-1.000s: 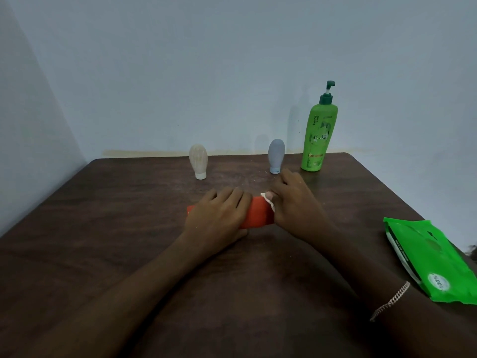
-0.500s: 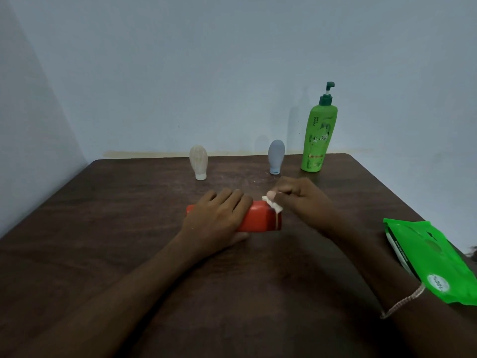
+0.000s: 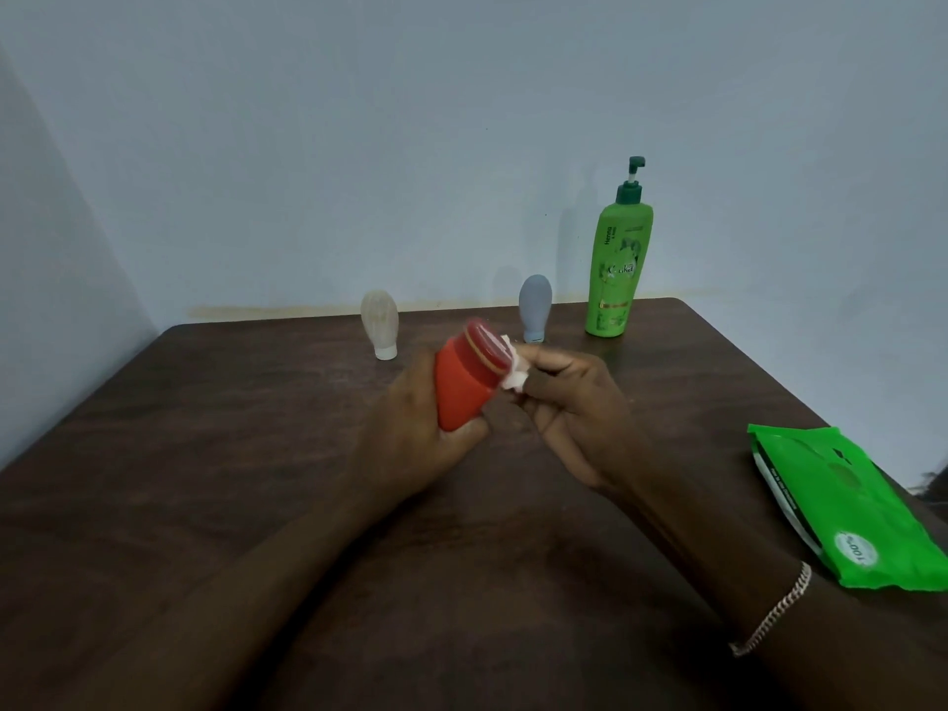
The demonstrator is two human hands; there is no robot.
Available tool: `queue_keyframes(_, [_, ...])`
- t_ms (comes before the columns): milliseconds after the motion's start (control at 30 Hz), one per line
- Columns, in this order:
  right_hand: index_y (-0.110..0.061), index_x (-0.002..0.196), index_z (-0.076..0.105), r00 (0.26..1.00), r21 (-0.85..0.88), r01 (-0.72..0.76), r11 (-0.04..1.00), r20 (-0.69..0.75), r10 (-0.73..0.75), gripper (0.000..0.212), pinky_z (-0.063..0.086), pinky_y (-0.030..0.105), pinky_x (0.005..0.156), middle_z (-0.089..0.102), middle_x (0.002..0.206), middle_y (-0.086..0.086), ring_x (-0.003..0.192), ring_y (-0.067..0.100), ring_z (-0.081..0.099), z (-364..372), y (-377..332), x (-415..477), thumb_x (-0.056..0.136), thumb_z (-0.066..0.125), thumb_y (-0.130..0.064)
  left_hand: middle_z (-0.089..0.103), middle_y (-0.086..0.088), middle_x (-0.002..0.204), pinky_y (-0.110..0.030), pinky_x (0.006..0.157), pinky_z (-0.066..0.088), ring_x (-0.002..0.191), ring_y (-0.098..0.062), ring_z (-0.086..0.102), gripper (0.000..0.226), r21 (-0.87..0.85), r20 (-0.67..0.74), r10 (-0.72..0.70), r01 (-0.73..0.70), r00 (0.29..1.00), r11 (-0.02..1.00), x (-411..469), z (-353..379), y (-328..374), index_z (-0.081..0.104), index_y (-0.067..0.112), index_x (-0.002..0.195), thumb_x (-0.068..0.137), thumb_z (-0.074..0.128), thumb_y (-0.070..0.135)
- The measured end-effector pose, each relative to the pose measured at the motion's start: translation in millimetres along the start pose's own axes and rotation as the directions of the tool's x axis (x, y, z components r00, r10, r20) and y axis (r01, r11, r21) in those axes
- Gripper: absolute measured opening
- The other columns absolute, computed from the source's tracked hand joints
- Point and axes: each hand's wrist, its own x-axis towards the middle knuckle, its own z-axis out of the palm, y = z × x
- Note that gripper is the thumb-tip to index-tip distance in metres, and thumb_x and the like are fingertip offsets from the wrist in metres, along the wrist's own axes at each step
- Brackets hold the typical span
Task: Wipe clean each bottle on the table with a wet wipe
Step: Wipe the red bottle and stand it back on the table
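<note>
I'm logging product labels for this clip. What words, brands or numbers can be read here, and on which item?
"Henna": running vertically up the green pump bottle.
White brand word mid-label on the same bottle: too blurred to read.
"100": round white sticker on the green wet wipe pack.
Red bottle, beige bottle, grey bottle: no text visible.

My left hand covers the lower back of the red bottle, so I can't see its base, and its upper end is smeared by motion blur. Only a scrap of the wet wipe shows; the rest is buried in my right hand. The green wipe pack at the table's right edge is cut off by the picture's right border, and its print is too small for me to read. Most lettering on the green pump bottle is illegible. Both my forearms run out of the bottom.
</note>
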Motion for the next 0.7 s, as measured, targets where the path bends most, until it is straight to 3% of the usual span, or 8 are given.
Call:
queue_keyframes(133, [0.007,0.111,0.067,0.996,-0.070,-0.057,0.996,-0.067,0.052,0.029,0.054,0.036,0.086,0.065,0.112,0.031,0.101,0.033,0.063,1.0,-2.2,-0.5,0.083,0.063,-0.001,0.053,0.008,0.105,-0.019,0.067,0.047,0.086,0.001,0.055,0.070,-0.014,-0.064,-0.058,0.057,0.996,0.998,2.4,-7.6,-7.0,0.040,0.023,0.132,0.079,0.081,0.041])
queue_keyframes(233, [0.000,0.105,0.072,0.991,-0.025,-0.043,0.999,-0.128,0.039,0.025,0.053,0.031,0.082,0.071,0.105,0.020,0.096,0.026,0.063,-0.3,-4.3,2.1,0.081,0.066,-0.002,0.049,0.010,0.103,-0.020,0.066,0.046,0.084,-0.003,0.055,0.072,0.032,0.008,0.002,-0.002,1.000,0.999,-1.4,-1.5,-8.0,0.038,0.026,0.130,0.075,0.083,0.041])
queue_keyframes(367, [0.001,0.112,0.069,0.996,-0.060,-0.049,0.997,-0.076,0.044,0.027,0.052,0.025,0.076,0.071,0.103,0.015,0.091,0.019,0.062,3.3,1.9,-2.1,0.090,0.053,0.005,0.050,0.009,0.105,-0.030,0.070,0.053,0.088,-0.007,0.056,0.072,0.024,-0.002,0.016,-0.016,1.000,1.000,1.9,2.9,-7.9,0.034,0.032,0.128,0.075,0.082,0.040])
queue_keyframes(500, [0.002,0.106,0.073,0.996,-0.225,-0.037,0.974,-0.091,0.017,0.022,0.051,0.033,0.071,0.069,0.096,0.027,0.082,0.026,0.062,1.6,-0.2,-1.1,0.088,0.061,0.001,0.051,0.007,0.109,-0.016,0.069,0.043,0.088,-0.005,0.053,0.069,0.041,-0.061,0.002,0.000,0.998,0.999,4.6,-5.2,-13.6,0.040,0.023,0.132,0.079,0.082,0.038])
queue_keyframes(600, [-0.001,0.103,0.075,0.986,-0.309,0.022,0.951,-0.152,-0.073,0.021,0.052,0.048,0.078,0.072,0.095,0.025,0.086,0.037,0.066,-8.7,-9.0,-0.3,0.082,0.070,-0.004,0.053,0.004,0.118,-0.024,0.077,0.044,0.098,-0.009,0.052,0.075,0.089,-0.050,-0.010,0.015,0.999,0.996,3.9,-9.0,-18.4,0.043,0.019,0.139,0.078,0.084,0.034])
queue_keyframes(700, [0.000,0.111,0.072,0.967,-0.534,0.121,0.837,-0.128,-0.222,0.026,0.058,0.040,0.081,0.075,0.097,0.013,0.091,0.031,0.070,-13.7,-18.7,-0.7,0.085,0.072,-0.003,0.055,0.006,0.115,-0.031,0.080,0.049,0.098,-0.010,0.055,0.070,0.093,-0.017,0.045,-0.043,0.999,0.995,2.1,-8.7,-19.2,0.048,0.020,0.136,0.077,0.085,0.031])
